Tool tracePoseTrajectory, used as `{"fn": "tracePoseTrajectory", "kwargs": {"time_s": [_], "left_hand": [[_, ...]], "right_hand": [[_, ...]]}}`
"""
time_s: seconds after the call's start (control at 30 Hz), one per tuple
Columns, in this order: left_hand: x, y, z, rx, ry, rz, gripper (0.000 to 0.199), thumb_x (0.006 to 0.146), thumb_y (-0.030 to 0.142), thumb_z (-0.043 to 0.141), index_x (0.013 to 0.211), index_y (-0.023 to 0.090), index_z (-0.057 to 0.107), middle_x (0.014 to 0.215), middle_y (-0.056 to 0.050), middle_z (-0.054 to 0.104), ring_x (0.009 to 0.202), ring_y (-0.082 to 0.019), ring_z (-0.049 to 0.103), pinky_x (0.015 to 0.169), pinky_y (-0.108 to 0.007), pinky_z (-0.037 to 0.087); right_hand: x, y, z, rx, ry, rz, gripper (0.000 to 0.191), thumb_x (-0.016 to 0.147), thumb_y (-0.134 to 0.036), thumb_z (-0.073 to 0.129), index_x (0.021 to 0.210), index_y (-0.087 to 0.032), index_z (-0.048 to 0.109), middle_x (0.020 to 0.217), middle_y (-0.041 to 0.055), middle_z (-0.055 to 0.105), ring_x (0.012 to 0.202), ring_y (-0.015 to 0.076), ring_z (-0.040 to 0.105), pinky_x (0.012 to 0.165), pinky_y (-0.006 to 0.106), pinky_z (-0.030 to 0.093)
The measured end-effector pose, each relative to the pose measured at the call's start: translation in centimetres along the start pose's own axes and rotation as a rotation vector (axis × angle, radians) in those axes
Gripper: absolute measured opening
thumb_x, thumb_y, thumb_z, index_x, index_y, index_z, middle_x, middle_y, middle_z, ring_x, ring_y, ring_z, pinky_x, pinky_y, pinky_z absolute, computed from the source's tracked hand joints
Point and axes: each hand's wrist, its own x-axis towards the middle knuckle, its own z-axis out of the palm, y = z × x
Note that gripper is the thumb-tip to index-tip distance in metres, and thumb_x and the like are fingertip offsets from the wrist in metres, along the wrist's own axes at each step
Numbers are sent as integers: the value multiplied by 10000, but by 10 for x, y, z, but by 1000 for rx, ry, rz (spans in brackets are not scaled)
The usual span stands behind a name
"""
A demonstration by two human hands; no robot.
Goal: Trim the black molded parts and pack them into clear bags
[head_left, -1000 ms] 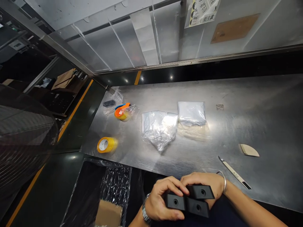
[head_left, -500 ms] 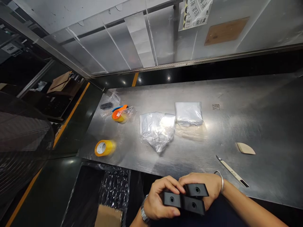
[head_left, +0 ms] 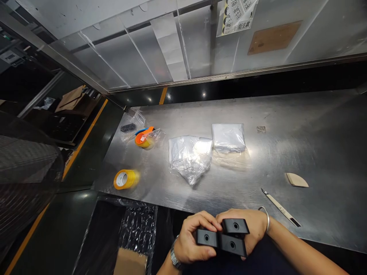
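Observation:
Near the bottom centre, in front of the table's front edge, my left hand [head_left: 191,240] pinches a black block with a round hole [head_left: 207,238] between thumb and fingers. My right hand [head_left: 254,229] is wrapped behind two more black blocks, an upper one [head_left: 242,226] and a lower one [head_left: 239,246], each with a hole in its face. The blocks sit close against each other, and most of my right fingers are hidden behind them. A metal watch is on my left wrist and a bangle on my right.
On the metal table [head_left: 229,191] lie plastic bag stacks [head_left: 190,156] [head_left: 228,136], a yellow tape roll [head_left: 126,179], an orange tape dispenser [head_left: 143,139], a craft knife [head_left: 281,207] and a beige wedge [head_left: 297,180]. A plastic-lined bin [head_left: 137,225] stands below left.
Both hands and the black blocks have shifted very slightly up and left. The grip looks the same.

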Motion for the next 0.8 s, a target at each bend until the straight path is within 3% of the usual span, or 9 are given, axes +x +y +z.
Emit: {"fn": "tracePoseTrajectory", "kwargs": {"time_s": [0.8], "left_hand": [[-4,-1,3,-7,42,-38,351,624,269,747,942,167,639,911,-96,662,842,-213,613,780,-357,474]], "right_hand": [[0,1,1,271,-39,19,690,421,-392,830,984,-146,517,887,0,565,772,125,526,725,242,457]]}}
